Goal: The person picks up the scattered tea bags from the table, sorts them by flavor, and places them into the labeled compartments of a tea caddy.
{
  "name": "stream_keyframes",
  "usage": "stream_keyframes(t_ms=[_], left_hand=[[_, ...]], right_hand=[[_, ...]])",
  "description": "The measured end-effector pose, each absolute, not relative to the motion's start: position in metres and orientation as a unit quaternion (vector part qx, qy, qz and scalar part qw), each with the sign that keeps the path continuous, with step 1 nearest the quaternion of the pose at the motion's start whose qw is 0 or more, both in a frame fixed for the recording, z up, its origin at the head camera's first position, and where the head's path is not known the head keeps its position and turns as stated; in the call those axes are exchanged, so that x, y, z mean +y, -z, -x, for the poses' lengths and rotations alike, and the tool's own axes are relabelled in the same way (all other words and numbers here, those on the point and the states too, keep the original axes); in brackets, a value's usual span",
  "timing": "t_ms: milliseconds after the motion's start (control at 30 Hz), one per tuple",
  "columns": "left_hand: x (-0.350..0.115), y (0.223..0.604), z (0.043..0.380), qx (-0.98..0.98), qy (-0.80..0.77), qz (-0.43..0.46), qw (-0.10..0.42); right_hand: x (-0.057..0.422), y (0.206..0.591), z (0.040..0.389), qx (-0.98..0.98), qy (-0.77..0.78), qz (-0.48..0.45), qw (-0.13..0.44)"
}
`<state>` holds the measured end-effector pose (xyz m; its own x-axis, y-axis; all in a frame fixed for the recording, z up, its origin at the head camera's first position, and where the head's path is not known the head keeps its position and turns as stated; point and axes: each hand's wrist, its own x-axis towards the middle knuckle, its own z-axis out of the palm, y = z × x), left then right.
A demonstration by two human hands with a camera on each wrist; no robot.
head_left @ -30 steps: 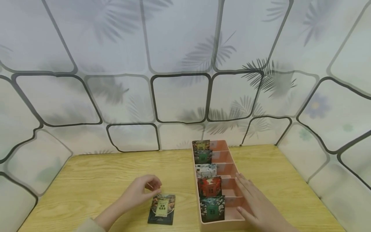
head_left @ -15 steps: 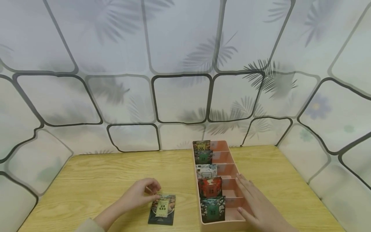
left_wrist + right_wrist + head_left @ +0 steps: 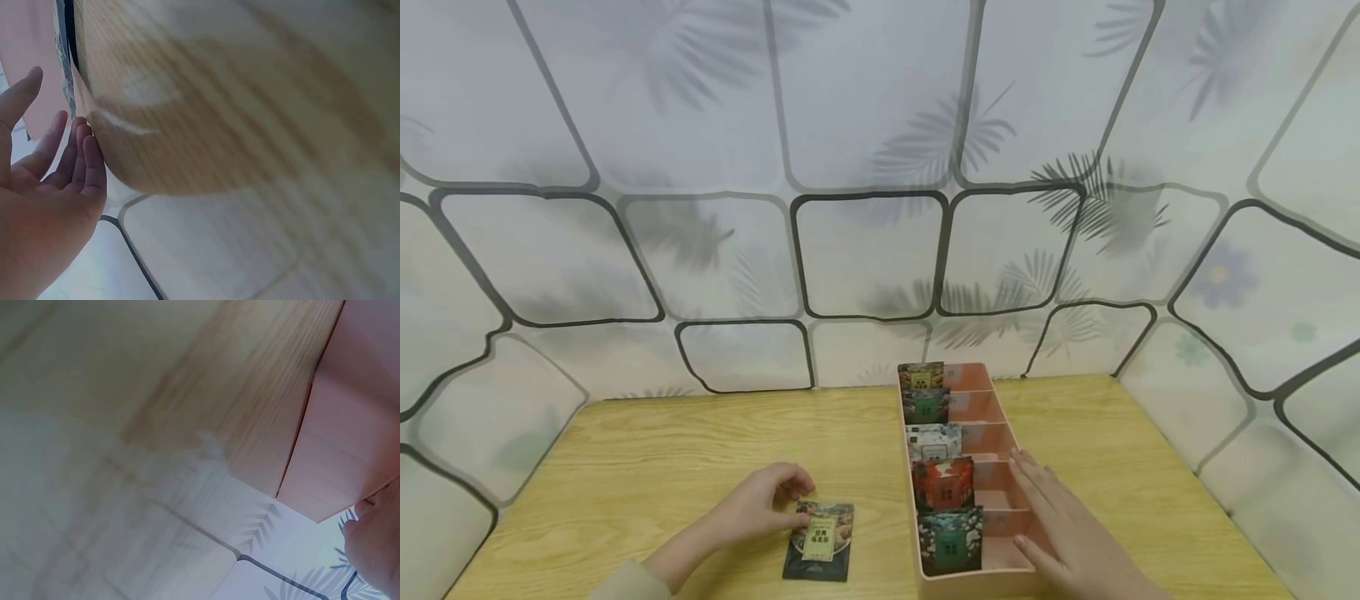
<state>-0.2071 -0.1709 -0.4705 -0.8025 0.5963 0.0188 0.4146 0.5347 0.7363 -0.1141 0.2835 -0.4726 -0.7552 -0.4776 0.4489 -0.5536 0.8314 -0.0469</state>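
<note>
A flat dark packet (image 3: 818,550) with a pale yellow-green label lies on the table, left of a long pink divided box (image 3: 977,587). My left hand (image 3: 763,504) is at the packet's upper left corner, thumb over that corner, fingers loosely bent. In the left wrist view, the thumb of the left hand (image 3: 56,206) stands apart from the fingers, whose tips are beside the packet's thin edge. My right hand (image 3: 1071,537) rests along the box's right rim with its fingers extended. Only part of the right hand (image 3: 375,544) shows at the box wall in the right wrist view.
Packets stand in the box's compartments: a dark green one (image 3: 951,542) nearest, then a red one (image 3: 943,485), white ones (image 3: 934,442), another green one (image 3: 925,407) and a yellow-labelled one (image 3: 921,375) at the back. Patterned cloth (image 3: 865,250) surrounds the wooden table (image 3: 700,442).
My left hand has shifted slightly down and toward me, bringing the thumb over the packet's upper corner. The right hand, the box and the packet stay where they were.
</note>
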Motion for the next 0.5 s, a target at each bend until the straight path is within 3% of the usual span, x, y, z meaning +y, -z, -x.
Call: stream_keyframes(t_ms=[500], left_hand=[[-0.1700, 0.4695, 0.2054, 0.871, -0.358, -0.309, 0.133]], right_hand=[[0.2853, 0.4742, 0.1149, -0.925, -0.095, -0.292, 0.223]])
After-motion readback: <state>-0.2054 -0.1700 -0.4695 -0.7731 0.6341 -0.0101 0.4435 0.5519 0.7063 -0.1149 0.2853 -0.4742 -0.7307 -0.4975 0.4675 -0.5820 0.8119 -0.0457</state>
